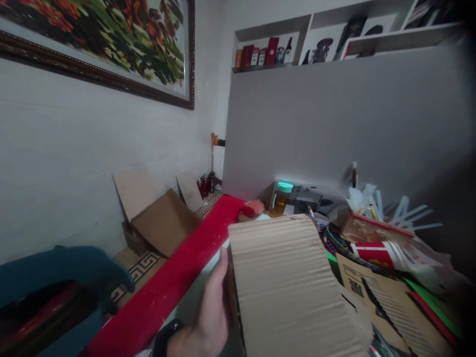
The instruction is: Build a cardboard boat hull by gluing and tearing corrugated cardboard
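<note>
A corrugated cardboard piece (282, 287), light brown and box-like, fills the lower middle of the head view. My left hand (211, 307) grips its left edge, the thumb pointing up along the side and the other fingers hidden. A dark band circles the left wrist. No part of my right hand can be made out; the cardboard covers the area around its lower right. Beneath the cardboard lies a table with a red cover (178, 263) along its left side.
A blue chair (85, 263) stands at the left. Behind it, an open cardboard box (167, 223) rests on the floor by the wall. On the table are a bottle with a turquoise lid (284, 188), a paper cup (375, 254), straws (405, 210) and flattened cardboard (401, 307).
</note>
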Tool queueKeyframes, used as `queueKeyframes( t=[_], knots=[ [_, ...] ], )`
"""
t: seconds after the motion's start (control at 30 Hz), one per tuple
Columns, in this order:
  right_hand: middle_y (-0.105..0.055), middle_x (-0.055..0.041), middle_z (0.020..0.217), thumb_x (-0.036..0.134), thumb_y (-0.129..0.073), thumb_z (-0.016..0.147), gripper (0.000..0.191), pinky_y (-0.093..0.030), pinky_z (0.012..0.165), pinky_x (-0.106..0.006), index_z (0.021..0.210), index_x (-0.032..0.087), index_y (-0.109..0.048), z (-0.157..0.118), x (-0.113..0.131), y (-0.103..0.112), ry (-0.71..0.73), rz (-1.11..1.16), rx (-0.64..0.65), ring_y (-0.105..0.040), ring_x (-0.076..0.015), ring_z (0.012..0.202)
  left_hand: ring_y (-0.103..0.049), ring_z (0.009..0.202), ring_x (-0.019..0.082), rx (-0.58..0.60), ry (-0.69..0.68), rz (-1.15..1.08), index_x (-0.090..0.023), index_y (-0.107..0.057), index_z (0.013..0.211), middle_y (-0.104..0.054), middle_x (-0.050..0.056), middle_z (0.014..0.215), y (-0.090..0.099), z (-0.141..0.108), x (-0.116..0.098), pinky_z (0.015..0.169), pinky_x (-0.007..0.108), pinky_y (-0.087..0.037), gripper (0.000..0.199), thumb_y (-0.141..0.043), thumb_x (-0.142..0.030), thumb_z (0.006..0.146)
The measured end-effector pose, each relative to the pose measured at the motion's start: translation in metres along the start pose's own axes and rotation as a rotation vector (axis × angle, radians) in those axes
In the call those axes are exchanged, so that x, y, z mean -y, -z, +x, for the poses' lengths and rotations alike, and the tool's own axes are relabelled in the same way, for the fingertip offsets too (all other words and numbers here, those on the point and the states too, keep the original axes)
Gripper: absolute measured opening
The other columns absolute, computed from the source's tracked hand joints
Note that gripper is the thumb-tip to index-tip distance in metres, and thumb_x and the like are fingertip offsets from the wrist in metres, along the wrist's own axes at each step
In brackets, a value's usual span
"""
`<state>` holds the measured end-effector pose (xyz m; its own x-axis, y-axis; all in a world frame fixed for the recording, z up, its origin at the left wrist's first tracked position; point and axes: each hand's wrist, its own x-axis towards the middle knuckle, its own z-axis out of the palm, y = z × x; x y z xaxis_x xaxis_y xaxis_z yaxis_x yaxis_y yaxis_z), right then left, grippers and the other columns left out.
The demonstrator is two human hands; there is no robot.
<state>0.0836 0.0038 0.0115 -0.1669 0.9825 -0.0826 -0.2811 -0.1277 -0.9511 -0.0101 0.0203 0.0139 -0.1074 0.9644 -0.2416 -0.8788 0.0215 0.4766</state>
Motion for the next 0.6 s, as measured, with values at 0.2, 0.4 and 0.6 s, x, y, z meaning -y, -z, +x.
queueKeyframes(
  t=[0.2,0.4,0.6],
  knots=[
    [-0.074,-0.0094,0.07,0.074,-0.029,0.092,0.065,-0.057,0.08,-0.049,0.091,0.032,-0.079,0.026,-0.014,-0.064,0.223,0.139,0.064,-0.072,-0.0331,0.098,-0.041,0.144,0.029,0.079,-0.074,0.022,-0.026,-0.064,0.135,-0.061,0.003,0.145,-0.001,0.0,-0.004,0.12,0.041,-0.034,0.054,-0.063,-0.055,0.09],
    [-0.074,-0.0074,0.068,0.066,-0.064,0.075,0.038,-0.054,0.095,-0.049,0.091,0.034,-0.077,0.026,-0.016,-0.051,0.244,-0.059,0.216,-0.071,-0.0333,0.105,-0.032,0.149,0.033,0.204,-0.23,0.073,-0.032,-0.065,0.134,-0.059,0.001,0.147,0.004,-0.006,-0.005,0.121,0.044,-0.034,0.068,-0.079,-0.06,0.073],
    [-0.072,-0.0021,0.065,0.051,-0.078,0.065,0.024,-0.061,0.078,-0.05,0.086,0.042,-0.074,0.032,-0.016,-0.03,0.086,-0.077,0.205,-0.073,-0.0355,0.097,-0.03,0.149,0.038,0.366,-0.339,0.187,-0.034,-0.071,0.125,-0.061,0.001,0.145,0.009,-0.009,-0.004,0.121,0.051,-0.03,0.064,-0.082,-0.06,0.068]
  ],
)
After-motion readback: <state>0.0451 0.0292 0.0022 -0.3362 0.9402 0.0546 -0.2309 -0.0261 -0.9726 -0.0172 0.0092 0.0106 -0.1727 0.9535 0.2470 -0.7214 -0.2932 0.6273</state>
